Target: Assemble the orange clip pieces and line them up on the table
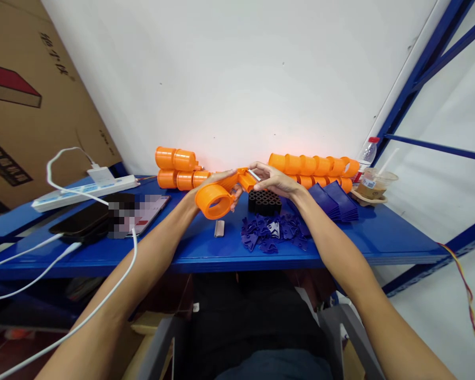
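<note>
My left hand [220, 178] is wrapped round an orange plastic tape dispenser body [212, 201], whose wide ring faces me. Part of that hand is hidden behind the plastic. At the other end of the body, my right hand [276, 180] pinches a thin silvery strip [254, 175] against the orange end; I cannot tell whether it is seated there. Below the hands, a small greyish curved strip [219, 228] lies on the blue table [206, 253]. Just under my right hand stands a block of black tubes [265, 203], with a heap of dark blue triangular pieces [275, 232] in front.
Rows of orange cylindrical parts line the wall at left [176, 169] and right [314, 166]. Stacked blue sheets [334, 200], a drink cup [374, 184] and a bottle [367, 155] stand right. Phones [91, 216], white cables and a power strip [85, 192] occupy the left.
</note>
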A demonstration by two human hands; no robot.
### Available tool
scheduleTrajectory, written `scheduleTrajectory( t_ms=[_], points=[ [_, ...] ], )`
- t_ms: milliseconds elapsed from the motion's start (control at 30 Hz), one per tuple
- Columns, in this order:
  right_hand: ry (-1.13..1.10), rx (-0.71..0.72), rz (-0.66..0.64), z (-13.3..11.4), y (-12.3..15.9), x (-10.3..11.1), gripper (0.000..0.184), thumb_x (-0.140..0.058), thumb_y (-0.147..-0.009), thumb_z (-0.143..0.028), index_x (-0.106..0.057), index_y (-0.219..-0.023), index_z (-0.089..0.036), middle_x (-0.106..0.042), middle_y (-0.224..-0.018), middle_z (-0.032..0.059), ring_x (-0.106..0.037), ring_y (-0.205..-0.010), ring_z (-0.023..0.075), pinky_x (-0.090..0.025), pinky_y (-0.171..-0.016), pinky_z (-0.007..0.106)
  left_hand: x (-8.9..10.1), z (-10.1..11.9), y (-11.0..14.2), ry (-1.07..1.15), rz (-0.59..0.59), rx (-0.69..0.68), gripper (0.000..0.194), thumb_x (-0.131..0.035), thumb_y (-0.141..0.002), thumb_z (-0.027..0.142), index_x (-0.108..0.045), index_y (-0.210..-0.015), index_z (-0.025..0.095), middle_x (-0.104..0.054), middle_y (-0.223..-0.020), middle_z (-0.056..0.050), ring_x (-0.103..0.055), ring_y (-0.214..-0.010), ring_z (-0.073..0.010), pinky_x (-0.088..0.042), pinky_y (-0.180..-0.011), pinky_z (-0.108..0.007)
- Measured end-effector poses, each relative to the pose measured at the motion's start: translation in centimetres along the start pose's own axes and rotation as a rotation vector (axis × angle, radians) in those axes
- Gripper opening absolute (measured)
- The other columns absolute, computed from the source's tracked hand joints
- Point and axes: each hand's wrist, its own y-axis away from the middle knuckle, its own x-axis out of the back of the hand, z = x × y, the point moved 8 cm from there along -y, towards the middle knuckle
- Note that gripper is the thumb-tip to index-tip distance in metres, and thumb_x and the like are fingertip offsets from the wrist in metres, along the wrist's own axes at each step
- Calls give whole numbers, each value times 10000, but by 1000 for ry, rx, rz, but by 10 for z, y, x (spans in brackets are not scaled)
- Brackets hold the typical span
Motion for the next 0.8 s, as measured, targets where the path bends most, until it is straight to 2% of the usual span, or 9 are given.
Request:
scheduleTrajectory(
  t_ms=[167, 300, 400, 467, 533, 633, 733, 800],
  points=[
    [-12, 25, 0, 2, -2, -1, 506, -971, -599, -251, -630, -972, -252, -686, -1004, -3, -627, -966, 183, -517, -874, 323, 0, -5, -3, 4, -66, 4, 579, -524, -1026, 707, -674, -981, 150, -714, -664, -71, -740, -563, -266, -650, -622, -374],
    [-13, 17, 3, 2, -1, -3, 518, -977, -587, -265, -621, -964, -259, -697, -1008, -4, -645, -960, 186, -531, -873, 328, 2, -6, -2, -1, -39, 18, 582, -489, -1043, 694, -681, -962, 150, -710, -661, -77, -740, -569, -264, -650, -626, -373],
    [-34, -6, 50, 1, -1, -3, 535, -970, -585, -296, -644, -1008, -257, -710, -1066, 21, -679, -1013, 211, -572, -911, 359, 6, -4, -1, -1, 27, 8, 587, -453, -1059, 686, -683, -921, 164, -700, -639, -73, -733, -563, -256, -646, -620, -362],
    [-42, -14, 82, 0, -1, -2, 571, -961, -587, -311, -668, -1074, -252, -717, -1128, 51, -694, -1074, 234, -593, -946, 384, 9, -2, -1, 21, 98, -7, 585, -407, -1087, 652, -682, -898, 172, -697, -630, -74, -724, -553, -246, -643, -613, -355],
    [-32, -12, 98, -1, -2, 1, 641, -946, -596, -329, -675, -1171, -248, -720, -1208, 83, -698, -1140, 260, -601, -986, 413, 12, 3, -1, 88, 191, -60, 568, -373, -1115, 608, -690, -955, 165, -701, -636, -66, -713, -536, -235, -638, -600, -351],
    [86, 16, 173, -2, -4, 10, 756, -903, -658, -391, -630, -1344, -229, -696, -1349, 137, -691, -1223, 296, -584, -1067, 482, 21, 14, 3, 266, 407, -188, 529, -354, -1151, 558, -674, -1077, 144, -693, -643, -35, -697, -519, -211, -625, -594, -336],
    [453, 156, 399, -13, -1, 23, 718, -818, -753, -379, -598, -1410, -189, -659, -1429, 180, -662, -1280, 337, -537, -1138, 560, 32, 16, 12, 384, 620, -245, 502, -364, -1166, 556, -629, -1015, 158, -679, -641, -24, -703, -544, -198, -618, -606, -318],
    [759, 315, 485, -28, 6, 13, 625, -746, -812, -307, -606, -1406, -175, -650, -1445, 191, -620, -1335, 368, -496, -1184, 600, 39, 14, 15, 399, 711, -282, 468, -409, -1158, 567, -617, -1018, 171, -687, -670, -23, -713, -579, -199, -618, -629, -319]
  ],
)
